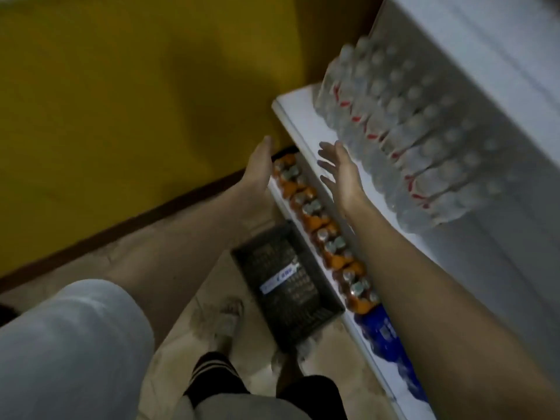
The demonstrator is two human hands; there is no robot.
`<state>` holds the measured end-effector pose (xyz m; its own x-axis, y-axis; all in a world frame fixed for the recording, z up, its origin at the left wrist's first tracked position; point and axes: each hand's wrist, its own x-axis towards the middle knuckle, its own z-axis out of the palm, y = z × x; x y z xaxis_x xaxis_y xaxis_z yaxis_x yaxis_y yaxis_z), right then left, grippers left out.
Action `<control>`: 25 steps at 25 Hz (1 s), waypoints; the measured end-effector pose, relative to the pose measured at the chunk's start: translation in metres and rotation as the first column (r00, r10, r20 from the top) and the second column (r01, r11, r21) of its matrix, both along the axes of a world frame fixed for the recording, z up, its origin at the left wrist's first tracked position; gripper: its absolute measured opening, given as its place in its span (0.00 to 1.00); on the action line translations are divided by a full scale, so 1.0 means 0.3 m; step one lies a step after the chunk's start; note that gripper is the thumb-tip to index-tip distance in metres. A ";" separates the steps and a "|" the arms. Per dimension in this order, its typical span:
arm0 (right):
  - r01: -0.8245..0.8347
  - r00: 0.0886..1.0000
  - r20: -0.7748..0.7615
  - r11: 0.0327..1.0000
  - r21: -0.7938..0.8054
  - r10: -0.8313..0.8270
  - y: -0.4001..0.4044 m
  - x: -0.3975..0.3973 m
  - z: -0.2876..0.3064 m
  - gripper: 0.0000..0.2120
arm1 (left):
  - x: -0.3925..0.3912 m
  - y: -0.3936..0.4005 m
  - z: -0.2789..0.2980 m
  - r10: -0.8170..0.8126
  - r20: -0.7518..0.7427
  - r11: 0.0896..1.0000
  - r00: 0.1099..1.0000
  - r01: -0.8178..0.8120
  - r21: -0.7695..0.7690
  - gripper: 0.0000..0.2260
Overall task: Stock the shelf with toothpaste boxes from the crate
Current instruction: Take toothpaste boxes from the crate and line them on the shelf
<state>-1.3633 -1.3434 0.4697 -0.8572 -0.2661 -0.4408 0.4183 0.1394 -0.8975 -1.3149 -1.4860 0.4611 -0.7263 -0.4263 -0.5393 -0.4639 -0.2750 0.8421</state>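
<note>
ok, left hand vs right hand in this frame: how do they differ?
Left hand hangs past the white shelf edge, above the orange-labelled bottles on the lower tier; right hand is over the shelf surface, beside the clear water bottles. Left shows its fingers together, edge-on; right has fingers spread. Shared: both open, holding nothing, palms facing each other. The one toothpaste box in view lies in the dark crate.

yellow wall [121,86], dark baseboard [145,215], tiled floor [181,322] (dim light)
</note>
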 end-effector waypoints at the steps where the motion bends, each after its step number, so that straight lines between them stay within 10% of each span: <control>1: 0.009 0.994 0.105 1.000 0.016 -0.010 0.008 0.017 -0.105 0.20 | 0.023 0.022 -0.097 0.035 0.053 0.997 0.998 -0.039 0.067 0.16; 10: -0.277 0.855 0.504 0.927 0.254 0.117 0.223 0.202 -1.260 0.19 | 0.326 0.216 -1.330 0.120 0.598 0.857 0.793 -0.387 0.341 0.15; 17: -0.449 0.849 0.485 0.771 0.452 0.210 0.321 0.262 -2.044 0.07 | 0.557 0.358 -2.308 0.205 0.756 0.804 0.622 -0.547 0.233 0.22; 25: -0.438 0.892 0.335 0.759 0.481 0.303 0.305 0.256 -2.462 0.35 | 0.496 0.398 -2.455 0.407 0.734 0.749 0.543 -0.658 0.072 0.31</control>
